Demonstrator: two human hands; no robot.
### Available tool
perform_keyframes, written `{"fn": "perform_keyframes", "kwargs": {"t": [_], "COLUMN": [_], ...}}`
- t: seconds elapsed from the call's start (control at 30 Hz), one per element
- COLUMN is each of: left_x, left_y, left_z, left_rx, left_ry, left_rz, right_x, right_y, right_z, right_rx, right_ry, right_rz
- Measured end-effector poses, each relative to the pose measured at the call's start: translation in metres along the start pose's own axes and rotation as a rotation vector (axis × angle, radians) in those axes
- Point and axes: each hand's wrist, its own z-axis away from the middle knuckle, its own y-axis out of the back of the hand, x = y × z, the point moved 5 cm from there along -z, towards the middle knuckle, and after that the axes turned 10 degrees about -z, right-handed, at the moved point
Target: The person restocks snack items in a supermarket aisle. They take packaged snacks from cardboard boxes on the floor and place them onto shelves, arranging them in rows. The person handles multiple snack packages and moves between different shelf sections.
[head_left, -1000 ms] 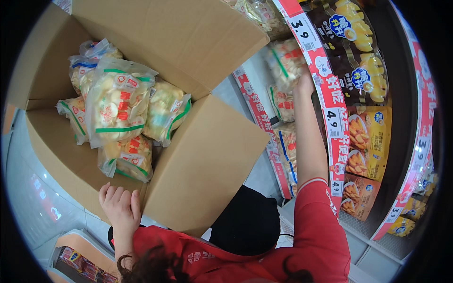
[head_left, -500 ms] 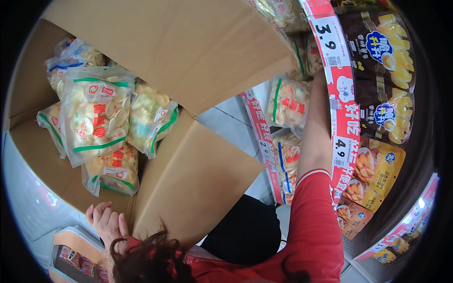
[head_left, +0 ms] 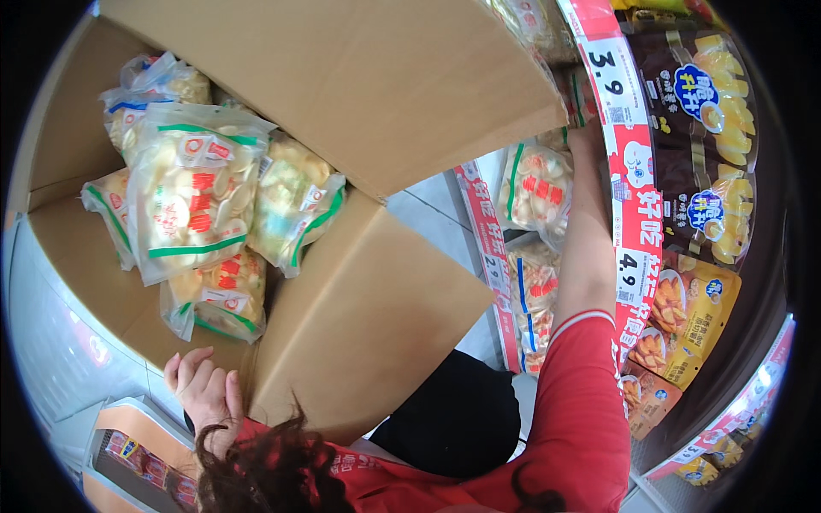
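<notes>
A large cardboard box (head_left: 342, 85) stands in front of me on the left, its flaps folded out. Inside lie several clear bags of pale, round snack pieces, with a green-striped bag (head_left: 201, 192) on top. My left hand (head_left: 205, 389) rests against the box's near rim, fingers loosely bent and slightly apart, with no bag in it. On the right, my right arm reaches into a shelf behind a red and white price strip (head_left: 629, 162). My right hand (head_left: 585, 130) is beside a bag at the back; its fingers are hidden. Below it sits another green-striped bag (head_left: 540, 188).
Dark brown snack bags (head_left: 705, 145) and yellow pouches (head_left: 701, 308) fill the shelf to the right of my arm. A lower shelf edge (head_left: 487, 256) holds blue-striped bags (head_left: 534, 299). A tray with red packs (head_left: 141, 457) stands at the lower left.
The whole view has shifted slightly, so box and shelf appear a little farther right. My right hand stays inside the shelf and my left hand stays at the box rim.
</notes>
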Motion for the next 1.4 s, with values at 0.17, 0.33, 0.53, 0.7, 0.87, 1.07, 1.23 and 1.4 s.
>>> {"fn": "perform_keyframes", "kwargs": {"t": [0.17,0.33,0.53,0.7,0.87,1.07,1.23,1.4], "left_x": [0.002,-0.001,-0.003,-0.048,-0.105,-0.131,-0.115,-0.087], "left_y": [0.004,0.011,0.014,0.040,-0.015,-0.053,-0.001,0.049], "left_z": [0.000,0.003,0.010,-0.041,-0.134,-0.152,-0.109,-0.042], "left_rx": [0.018,0.100,0.106,0.497,0.178,0.122,0.412,0.378], "left_ry": [0.016,-0.012,0.004,0.362,0.524,0.557,0.330,0.239], "left_rz": [0.013,0.066,0.099,0.115,0.233,0.404,0.818,1.118], "right_x": [-0.040,-0.022,0.021,-0.078,-0.180,-0.251,-0.273,-0.290], "right_y": [-0.019,-0.069,-0.044,0.043,0.121,0.103,0.077,0.090], "right_z": [0.075,0.165,0.193,0.215,0.285,0.343,0.330,0.312], "right_rx": [0.127,-0.126,-0.301,-0.201,0.109,-0.218,-0.244,-0.303], "right_ry": [0.358,0.656,0.941,0.697,1.094,1.104,0.580,0.553], "right_rz": [0.283,0.603,0.673,-0.162,-0.495,-0.727,-1.263,-1.360]}}
